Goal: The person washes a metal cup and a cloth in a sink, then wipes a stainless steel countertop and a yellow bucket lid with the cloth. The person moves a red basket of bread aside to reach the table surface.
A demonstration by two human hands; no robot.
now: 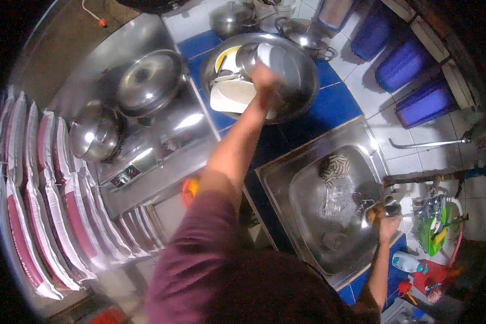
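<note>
My left hand is blurred over a wide steel basin, against a grey bowl-like vessel; whether its fingers grip that vessel is hard to see. A steel bowl, a white tray-like dish and a yellow-rimmed plate lie in the same basin. At the right rim of the steel sink, my right hand holds a small shiny metal vessel. Splashing water and a striped cloth or scrubber are in the sink.
Left of the basin, a stove carries a lidded pan and a steel pot. Blue containers hang on the tiled wall. A metal spout juts out above the sink. A soap bottle lies near my right forearm.
</note>
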